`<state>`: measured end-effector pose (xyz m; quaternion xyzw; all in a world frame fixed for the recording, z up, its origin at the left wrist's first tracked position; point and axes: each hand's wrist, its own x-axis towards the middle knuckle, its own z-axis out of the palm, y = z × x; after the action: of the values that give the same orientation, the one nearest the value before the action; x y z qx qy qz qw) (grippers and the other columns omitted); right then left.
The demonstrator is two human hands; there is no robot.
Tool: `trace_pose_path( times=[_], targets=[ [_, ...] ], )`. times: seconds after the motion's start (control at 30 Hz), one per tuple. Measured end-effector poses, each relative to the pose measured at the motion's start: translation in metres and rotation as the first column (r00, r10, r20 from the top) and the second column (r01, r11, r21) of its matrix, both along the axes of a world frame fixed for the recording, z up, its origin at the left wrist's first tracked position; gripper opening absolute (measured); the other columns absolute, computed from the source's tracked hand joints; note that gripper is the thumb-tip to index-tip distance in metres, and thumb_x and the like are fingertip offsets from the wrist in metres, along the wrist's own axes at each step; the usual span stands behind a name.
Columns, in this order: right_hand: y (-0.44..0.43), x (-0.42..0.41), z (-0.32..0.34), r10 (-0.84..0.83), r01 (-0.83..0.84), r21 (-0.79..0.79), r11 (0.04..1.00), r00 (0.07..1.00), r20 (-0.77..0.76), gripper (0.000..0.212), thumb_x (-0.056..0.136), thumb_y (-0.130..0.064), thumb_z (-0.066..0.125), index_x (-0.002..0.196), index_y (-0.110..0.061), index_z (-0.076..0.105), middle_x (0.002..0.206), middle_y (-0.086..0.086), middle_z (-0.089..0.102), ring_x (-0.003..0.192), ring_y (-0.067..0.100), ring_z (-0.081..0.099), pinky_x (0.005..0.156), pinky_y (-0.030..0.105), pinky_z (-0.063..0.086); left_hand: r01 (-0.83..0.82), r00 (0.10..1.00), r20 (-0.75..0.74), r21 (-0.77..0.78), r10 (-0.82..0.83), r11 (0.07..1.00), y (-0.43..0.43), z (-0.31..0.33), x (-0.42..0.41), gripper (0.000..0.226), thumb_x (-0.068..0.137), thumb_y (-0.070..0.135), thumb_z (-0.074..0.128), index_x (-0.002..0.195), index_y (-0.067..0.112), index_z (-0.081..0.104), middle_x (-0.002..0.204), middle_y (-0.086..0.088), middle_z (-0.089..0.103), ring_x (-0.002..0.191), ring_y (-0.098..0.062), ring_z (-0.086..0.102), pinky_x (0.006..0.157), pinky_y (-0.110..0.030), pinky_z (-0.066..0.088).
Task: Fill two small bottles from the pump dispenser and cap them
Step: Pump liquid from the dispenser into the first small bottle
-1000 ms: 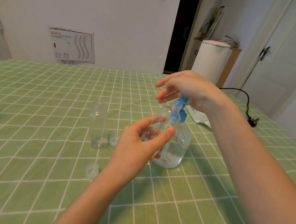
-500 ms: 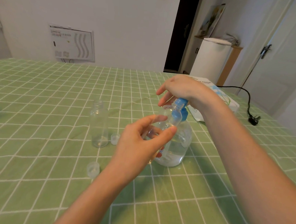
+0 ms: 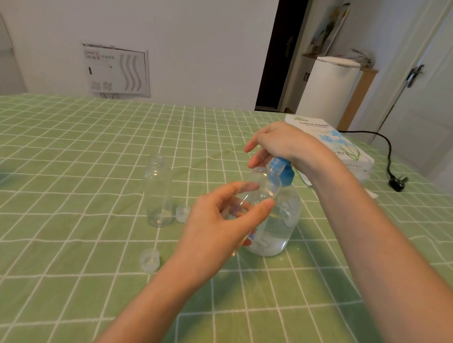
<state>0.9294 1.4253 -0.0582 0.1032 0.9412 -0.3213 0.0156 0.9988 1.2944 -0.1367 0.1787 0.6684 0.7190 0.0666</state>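
Right of centre in the frame, the left hand [image 3: 224,224] grips a small clear plastic bottle [image 3: 258,192], tilted with its mouth at the blue pump dispenser [image 3: 279,202], whose head the right hand [image 3: 280,145] covers, fingers curled over it. A second clear bottle [image 3: 157,190] stands uncapped left of them on the green checked worktop [image 3: 60,159], two clear caps [image 3: 182,213] [image 3: 149,259] nearby.

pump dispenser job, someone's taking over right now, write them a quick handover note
Left hand: holds a small bottle tilted, mouth at the blue pump.
Right hand: on top of the pump dispenser, pressing.
Second small bottle: upright on the green tablecloth, uncapped, looks empty.
Two clear caps: one beside that bottle, one nearer.
Done: no bottle capped.
Left: fill both, cap both.
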Motion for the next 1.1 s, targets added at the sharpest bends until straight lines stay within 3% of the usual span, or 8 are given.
trace_pose_path(
  times=[0.13,0.23,0.4,0.5,0.7,0.8,0.97,1.1],
  targets=[
    [-0.002,0.001,0.004,0.002,-0.002,0.038,0.999,1.000,0.002,0.038,0.099,-0.003,0.030,0.118,-0.009,0.062,0.110,0.016,0.070,0.100,0.029,0.065,0.095,0.040,0.051,0.000,1.000,-0.008,-0.003,0.000,1.000,0.000,0.002,0.000,0.024,0.077,0.025,0.070,0.101,0.027,0.067,0.069,-0.004,0.061,0.048,-0.005,0.054,0.042,-0.013,0.042],
    [-0.004,0.000,0.011,0.006,-0.007,0.070,0.997,1.000,0.016,0.036,0.098,-0.005,0.033,0.126,0.001,0.056,0.119,0.019,0.064,0.110,0.038,0.062,0.096,0.049,0.050,0.007,1.000,-0.012,0.020,-0.007,1.000,0.001,0.004,0.000,0.023,0.078,0.024,0.070,0.100,0.029,0.066,0.072,-0.002,0.067,0.053,-0.003,0.057,0.043,-0.011,0.042],
    [-0.002,0.001,0.012,-0.004,0.005,0.051,0.999,1.000,-0.006,0.030,0.095,-0.013,0.040,0.115,-0.004,0.061,0.110,0.018,0.069,0.104,0.036,0.066,0.092,0.044,0.053,0.001,1.000,-0.010,0.023,-0.001,1.000,0.000,0.005,0.001,0.024,0.077,0.025,0.069,0.101,0.028,0.066,0.082,-0.011,0.070,0.059,-0.008,0.059,0.044,-0.012,0.044],
    [-0.001,0.001,0.010,-0.004,0.004,0.031,1.000,1.000,0.011,0.021,0.094,-0.015,0.044,0.105,-0.011,0.062,0.110,0.015,0.069,0.105,0.033,0.066,0.094,0.045,0.053,0.010,1.000,-0.010,0.025,-0.009,1.000,0.001,0.004,0.001,0.023,0.078,0.024,0.069,0.101,0.028,0.066,0.077,-0.009,0.068,0.058,-0.007,0.058,0.044,-0.012,0.044],
    [0.001,-0.001,0.005,-0.009,0.009,0.000,1.000,1.000,0.019,0.029,0.091,-0.016,0.053,0.115,-0.003,0.061,0.110,0.018,0.069,0.102,0.034,0.066,0.095,0.047,0.052,0.014,1.000,0.000,0.033,-0.014,0.999,0.001,0.002,0.001,0.022,0.077,0.025,0.070,0.099,0.028,0.067,0.071,-0.002,0.067,0.055,-0.004,0.058,0.043,-0.012,0.044],
    [0.000,-0.001,0.001,0.001,-0.001,0.004,1.000,0.999,0.037,0.032,0.090,-0.018,0.056,0.117,-0.001,0.060,0.113,0.020,0.068,0.089,0.026,0.061,0.098,0.046,0.049,0.016,1.000,0.008,0.032,-0.017,0.999,0.000,-0.001,0.001,0.022,0.076,0.024,0.070,0.099,0.026,0.067,0.064,0.006,0.066,0.051,-0.004,0.057,0.042,-0.014,0.044],
    [0.001,-0.002,0.000,0.005,-0.005,0.006,1.000,1.000,-0.024,0.034,0.091,-0.016,0.054,0.118,0.003,0.061,0.114,0.023,0.067,0.083,0.024,0.056,0.095,0.045,0.050,0.019,1.000,0.000,0.021,-0.019,1.000,0.000,-0.002,0.000,0.026,0.077,0.025,0.070,0.103,0.025,0.067,0.068,0.001,0.062,0.054,-0.005,0.057,0.046,-0.016,0.048],
    [0.001,-0.001,0.006,0.009,-0.007,0.026,1.000,0.999,-0.053,0.035,0.091,-0.018,0.053,0.119,0.001,0.060,0.100,0.014,0.074,0.102,0.032,0.068,0.091,0.043,0.053,0.030,0.999,-0.021,0.024,-0.030,0.999,-0.001,0.001,0.000,0.026,0.077,0.026,0.070,0.103,0.027,0.066,0.067,0.006,0.066,0.055,-0.006,0.058,0.044,-0.013,0.044]
  ],
)
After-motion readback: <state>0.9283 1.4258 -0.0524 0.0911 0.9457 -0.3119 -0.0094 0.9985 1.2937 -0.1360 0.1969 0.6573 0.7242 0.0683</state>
